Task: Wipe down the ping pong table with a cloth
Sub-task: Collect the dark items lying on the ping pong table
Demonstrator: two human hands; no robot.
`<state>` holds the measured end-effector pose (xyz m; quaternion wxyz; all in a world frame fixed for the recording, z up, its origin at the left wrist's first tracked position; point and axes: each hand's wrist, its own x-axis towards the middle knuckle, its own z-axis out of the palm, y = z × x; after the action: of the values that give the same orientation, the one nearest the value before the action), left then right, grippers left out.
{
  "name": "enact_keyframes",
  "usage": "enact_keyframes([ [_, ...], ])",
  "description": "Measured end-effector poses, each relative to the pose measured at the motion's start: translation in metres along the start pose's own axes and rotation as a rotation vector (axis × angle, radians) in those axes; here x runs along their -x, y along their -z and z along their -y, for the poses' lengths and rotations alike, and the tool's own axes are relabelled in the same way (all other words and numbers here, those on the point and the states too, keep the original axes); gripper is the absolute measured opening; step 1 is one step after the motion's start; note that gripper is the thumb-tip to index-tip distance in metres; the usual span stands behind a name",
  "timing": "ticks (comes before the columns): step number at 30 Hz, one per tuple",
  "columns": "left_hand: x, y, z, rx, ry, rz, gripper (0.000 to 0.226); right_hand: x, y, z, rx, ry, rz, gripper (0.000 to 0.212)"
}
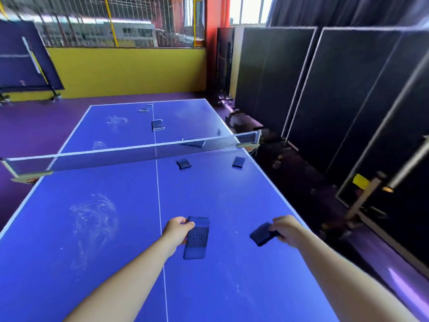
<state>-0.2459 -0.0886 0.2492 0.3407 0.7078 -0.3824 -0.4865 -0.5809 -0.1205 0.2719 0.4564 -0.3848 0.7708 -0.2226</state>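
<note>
Grip of left hand [177, 231] on dark blue cloth [196, 239], thumb on top, fingers curled round its left edge, just right of white centre line [159, 201] on blue tabletop [232, 196]; resting or lifted, cannot tell. Blurred second cloth [263, 234] clutched in curled fingers of right hand [286, 230] near right edge. Chalky smears [92, 217] left of centre line. Beyond, net [104, 159] stretched across tabletop's middle.
</note>
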Motion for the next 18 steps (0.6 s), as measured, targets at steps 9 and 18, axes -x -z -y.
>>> enact_keyframes([
  [9, 0.129, -0.254, -0.062, -0.091, -0.149, 0.153, 0.010, 0.059, 0.259, -0.163, -0.049, -0.126, -0.106, 0.010],
  [18, 0.237, -0.496, -0.099, -0.281, -0.278, 0.387, 0.017, 0.078, 0.467, -0.309, 0.154, 0.058, -0.189, 0.022],
])
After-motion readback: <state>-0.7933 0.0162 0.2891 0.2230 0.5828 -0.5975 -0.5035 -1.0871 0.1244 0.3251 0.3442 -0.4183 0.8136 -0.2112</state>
